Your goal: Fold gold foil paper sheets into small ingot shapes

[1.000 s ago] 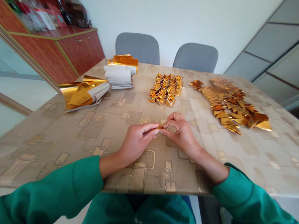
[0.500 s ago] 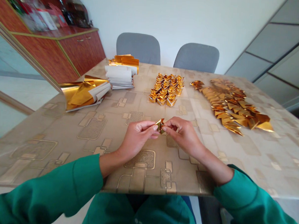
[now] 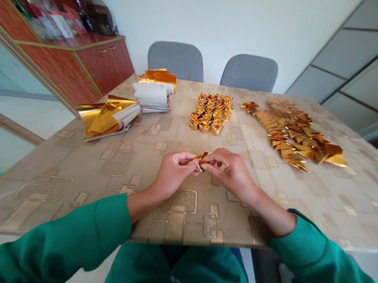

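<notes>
A small piece of folded gold foil paper (image 3: 202, 162) is pinched between both hands above the near middle of the table. My left hand (image 3: 174, 173) grips its left side with thumb and fingers. On the other side, my right hand (image 3: 230, 171) holds it between thumb and fingertips, so much of the piece is covered. Beyond the hands stand tight rows of finished-looking gold foil ingots (image 3: 211, 112). To the right lies a heap of flat, pointed gold foil folds (image 3: 297, 133).
Gold and white paper sheets (image 3: 107, 118) lie curled at the left, beside a stack of white-backed sheets (image 3: 152, 98). A patterned cloth covers the table (image 3: 117, 209). Two grey chairs (image 3: 176, 59) stand behind it, and a red-brown cabinet (image 3: 98, 62) is at the far left.
The foil piece has turned slightly between my fingers, and its upright points look lower. My right fingers have shifted a little left and over it. Everything on the table stays put.
</notes>
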`<state>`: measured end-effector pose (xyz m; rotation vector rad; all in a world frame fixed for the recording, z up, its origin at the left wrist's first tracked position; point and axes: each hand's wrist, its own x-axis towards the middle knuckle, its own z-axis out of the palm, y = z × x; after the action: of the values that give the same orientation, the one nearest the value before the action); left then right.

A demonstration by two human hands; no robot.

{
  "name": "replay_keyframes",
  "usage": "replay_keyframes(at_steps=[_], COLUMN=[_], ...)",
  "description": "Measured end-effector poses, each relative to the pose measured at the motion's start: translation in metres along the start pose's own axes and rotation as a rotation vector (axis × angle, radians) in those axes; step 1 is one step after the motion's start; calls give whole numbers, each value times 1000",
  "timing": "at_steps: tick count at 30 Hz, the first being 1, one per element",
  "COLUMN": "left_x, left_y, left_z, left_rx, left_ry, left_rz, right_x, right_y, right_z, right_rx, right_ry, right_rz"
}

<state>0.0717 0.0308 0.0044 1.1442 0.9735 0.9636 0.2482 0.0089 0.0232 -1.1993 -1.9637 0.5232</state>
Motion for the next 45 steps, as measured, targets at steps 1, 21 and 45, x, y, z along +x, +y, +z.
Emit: replay_keyframes(at_steps=[1, 21, 45], left_x=[1, -4, 0], left_y=[2, 1, 1], left_z=[0, 1, 0], left_rx=[-41, -227, -413], left_ry=[24, -72, 39], left_rz=[-27, -158, -219], right_x=[0, 2, 3], right_y=[0, 15, 19], right_z=[-2, 3, 9], right_rx=[14, 183, 527], right_ry=[30, 8, -75], right_rz=[29, 272, 351])
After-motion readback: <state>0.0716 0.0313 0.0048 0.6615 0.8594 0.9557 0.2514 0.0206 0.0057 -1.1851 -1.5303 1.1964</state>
